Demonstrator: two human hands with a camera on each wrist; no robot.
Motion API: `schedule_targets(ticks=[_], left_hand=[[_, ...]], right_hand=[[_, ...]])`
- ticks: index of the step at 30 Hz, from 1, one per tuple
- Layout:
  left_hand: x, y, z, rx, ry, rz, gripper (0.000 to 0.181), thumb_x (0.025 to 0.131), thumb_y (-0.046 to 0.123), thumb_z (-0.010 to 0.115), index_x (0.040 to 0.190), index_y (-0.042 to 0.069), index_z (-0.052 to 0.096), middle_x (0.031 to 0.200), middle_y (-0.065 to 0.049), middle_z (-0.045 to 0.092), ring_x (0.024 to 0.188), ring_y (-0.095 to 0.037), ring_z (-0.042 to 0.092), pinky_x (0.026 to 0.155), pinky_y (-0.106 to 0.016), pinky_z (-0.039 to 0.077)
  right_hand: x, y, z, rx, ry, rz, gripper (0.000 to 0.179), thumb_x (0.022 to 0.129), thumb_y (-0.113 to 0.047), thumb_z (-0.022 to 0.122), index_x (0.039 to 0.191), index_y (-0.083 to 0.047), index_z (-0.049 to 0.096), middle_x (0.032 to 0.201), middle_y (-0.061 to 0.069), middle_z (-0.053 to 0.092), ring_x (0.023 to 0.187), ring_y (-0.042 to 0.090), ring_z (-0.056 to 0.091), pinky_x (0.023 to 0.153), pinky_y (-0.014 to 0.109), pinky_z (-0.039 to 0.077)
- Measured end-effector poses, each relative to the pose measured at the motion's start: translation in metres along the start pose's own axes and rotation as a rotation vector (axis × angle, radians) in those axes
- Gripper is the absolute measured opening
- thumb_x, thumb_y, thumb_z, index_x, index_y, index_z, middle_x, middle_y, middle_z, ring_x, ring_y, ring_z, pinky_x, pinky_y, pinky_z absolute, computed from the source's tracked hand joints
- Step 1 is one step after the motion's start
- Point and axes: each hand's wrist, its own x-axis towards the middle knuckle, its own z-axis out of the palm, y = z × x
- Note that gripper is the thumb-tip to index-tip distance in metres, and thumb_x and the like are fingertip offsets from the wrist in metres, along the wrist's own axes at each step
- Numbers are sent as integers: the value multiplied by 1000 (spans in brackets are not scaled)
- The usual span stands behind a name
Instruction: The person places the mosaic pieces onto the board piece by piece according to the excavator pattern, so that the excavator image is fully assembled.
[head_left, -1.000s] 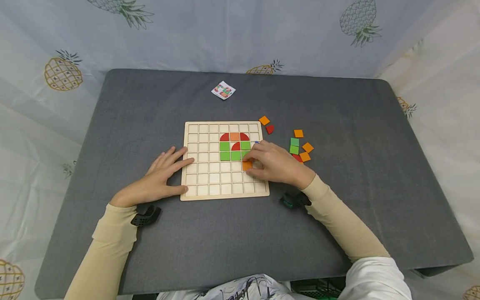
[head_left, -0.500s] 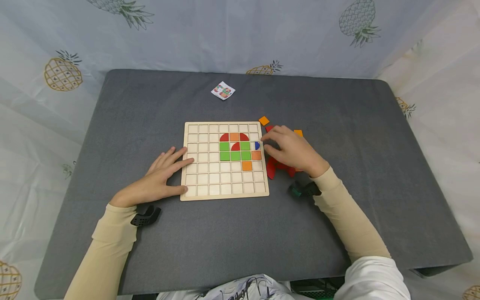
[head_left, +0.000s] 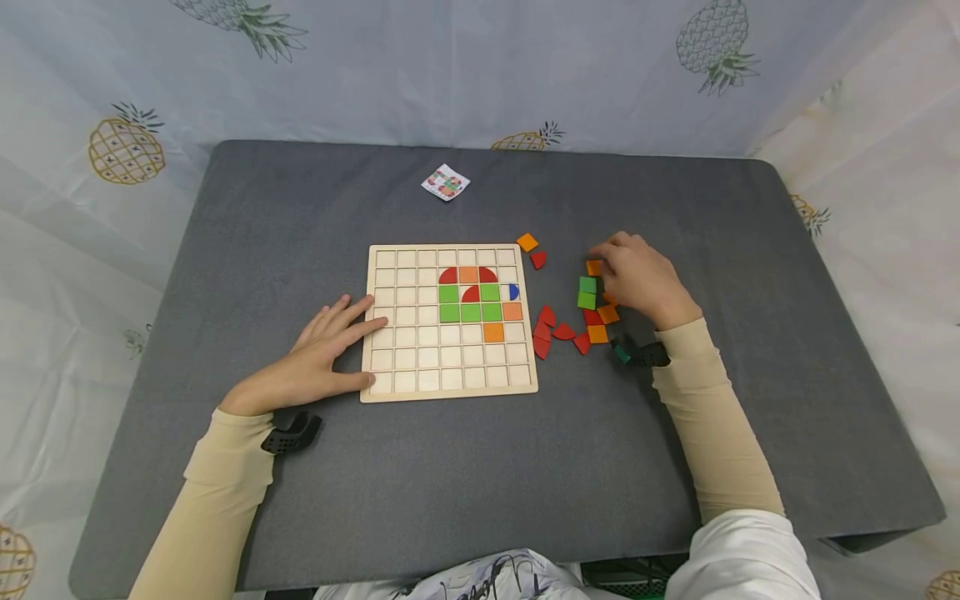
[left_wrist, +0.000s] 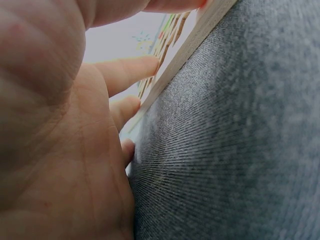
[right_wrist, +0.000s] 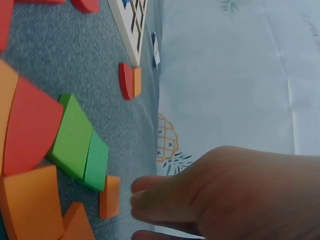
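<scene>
My left hand (head_left: pixel 303 371) rests with spread fingers along the left edge of a wooden grid board (head_left: pixel 407 358); in the left wrist view its fingertips touch the board's rim (left_wrist: pixel 182 52). Green squares, red quarter-rounds, orange squares and a blue half-round (head_left: pixel 513 292) sit in cells toward the board's right side. My right hand (head_left: pixel 647 279) is over the loose tiles right of the board. Its fingertips are beside an orange square tile (head_left: pixel 594 267); in the right wrist view a small gap shows between fingers and that tile (right_wrist: pixel 109 197), with nothing seen held.
Two green square tiles (head_left: pixel 587 292), more orange squares (head_left: pixel 597 334) and several red quarter-round tiles (head_left: pixel 542 337) lie right of the board. One orange tile (head_left: pixel 528 242) lies by its upper right corner. A small patterned card (head_left: pixel 446 182) lies beyond the board on the grey table (head_left: pixel 300 208).
My right hand has left the board, where an orange tile now shows in a right-hand cell, and moved right to the loose tiles. The left hand has stayed put.
</scene>
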Motion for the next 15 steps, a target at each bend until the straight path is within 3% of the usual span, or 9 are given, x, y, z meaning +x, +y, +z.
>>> schedule_targets(ticks=[4,15], left_hand=[[0,0,-1,-6,-2,0,78,92,32,71,159,19,34,173,-5,6,160,-34,-9,126,-58,-7],[0,-1,0,1,-4,3,78,93,33,71,160,20,33,173,-5,6,160,-34,-9,126,-58,-6]], right_hand=[[1,3,0,-7,-53,6,41,98,-2,47,136,-1,62,134,24,57,113,39,55,76,48,53],[6,10,8,10,-31,43,34,100,-14,59,132,-3,65,132,20,57,103,33,58,75,50,55]])
